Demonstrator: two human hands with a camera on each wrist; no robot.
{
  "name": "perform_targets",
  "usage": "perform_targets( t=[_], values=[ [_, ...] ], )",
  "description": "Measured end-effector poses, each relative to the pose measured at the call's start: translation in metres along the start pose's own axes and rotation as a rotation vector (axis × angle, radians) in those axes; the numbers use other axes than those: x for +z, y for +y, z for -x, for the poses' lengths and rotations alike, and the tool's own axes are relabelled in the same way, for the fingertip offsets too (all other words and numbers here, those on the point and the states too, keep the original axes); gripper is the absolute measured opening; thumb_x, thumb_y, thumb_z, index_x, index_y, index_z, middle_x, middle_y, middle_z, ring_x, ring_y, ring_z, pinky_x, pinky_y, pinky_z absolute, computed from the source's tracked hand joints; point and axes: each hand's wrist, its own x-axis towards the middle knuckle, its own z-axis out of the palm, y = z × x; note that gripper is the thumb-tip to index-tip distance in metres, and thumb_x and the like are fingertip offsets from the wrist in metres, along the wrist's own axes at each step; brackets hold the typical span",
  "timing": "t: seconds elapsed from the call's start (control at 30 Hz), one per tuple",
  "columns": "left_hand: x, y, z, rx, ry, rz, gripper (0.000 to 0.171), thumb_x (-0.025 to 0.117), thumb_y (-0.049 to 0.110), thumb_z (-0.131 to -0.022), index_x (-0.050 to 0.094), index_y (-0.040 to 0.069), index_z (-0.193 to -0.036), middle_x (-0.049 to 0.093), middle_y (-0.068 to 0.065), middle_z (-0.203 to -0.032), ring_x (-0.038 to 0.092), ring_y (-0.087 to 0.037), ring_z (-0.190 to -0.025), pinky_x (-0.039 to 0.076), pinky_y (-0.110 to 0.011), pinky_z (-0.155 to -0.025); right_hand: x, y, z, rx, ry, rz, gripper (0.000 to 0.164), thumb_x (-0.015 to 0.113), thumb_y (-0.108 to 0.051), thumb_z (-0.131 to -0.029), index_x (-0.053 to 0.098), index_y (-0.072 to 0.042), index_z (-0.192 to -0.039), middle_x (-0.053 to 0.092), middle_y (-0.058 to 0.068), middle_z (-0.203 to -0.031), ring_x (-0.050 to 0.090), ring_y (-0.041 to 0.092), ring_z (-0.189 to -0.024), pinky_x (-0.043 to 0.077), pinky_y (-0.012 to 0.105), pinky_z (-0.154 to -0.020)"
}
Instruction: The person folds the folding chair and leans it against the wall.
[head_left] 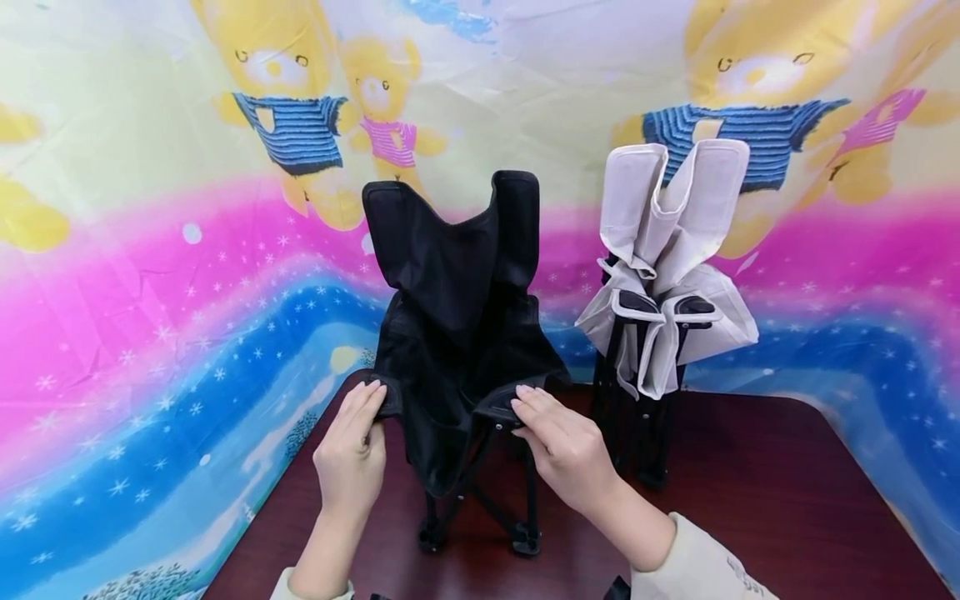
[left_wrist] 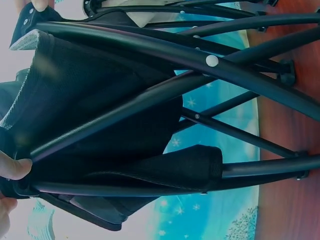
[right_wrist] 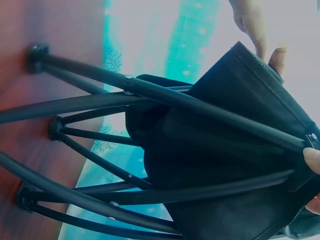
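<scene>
A small black folding chair [head_left: 442, 267] stands partly unfolded on the table, its fabric sagging between the seat corners and the two backrest tops pointing up. My left hand [head_left: 351, 454] grips the front left corner of the seat, thumb below and fingers on top. At the front right corner my right hand [head_left: 564, 450] holds on in the same way. The left wrist view shows the crossed black legs [left_wrist: 150, 45] with a rivet where they cross. From the right wrist, the leg tubes [right_wrist: 215, 115] run up under the fabric to my thumb [right_wrist: 312, 159].
A white folding chair [head_left: 701, 212], folded up, stands right of the black one with its black legs on the table. The dark reddish-brown table [head_left: 765, 483] has a rounded far right corner. Behind it hangs a colourful cloth [head_left: 225, 283] printed with bears.
</scene>
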Motion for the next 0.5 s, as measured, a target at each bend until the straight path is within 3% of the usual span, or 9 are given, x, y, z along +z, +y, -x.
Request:
perform_targets(
  t=[0.5],
  values=[
    [0.006, 0.011, -0.003, 0.001, 0.013, 0.034, 0.034, 0.057, -0.014, -0.067, 0.067, 0.000, -0.096, 0.063, -0.008, -0.098, 0.057, -0.024, -0.095, 0.036, -0.019, -0.088, 0.001, -0.001, -0.004, 0.004, 0.022, 0.006, 0.026, 0.051, -0.015, -0.087, 0.066, 0.006, -0.085, 0.064, 0.017, -0.089, 0.062, 0.027, -0.080, 0.048, 0.032, -0.071]
  ],
)
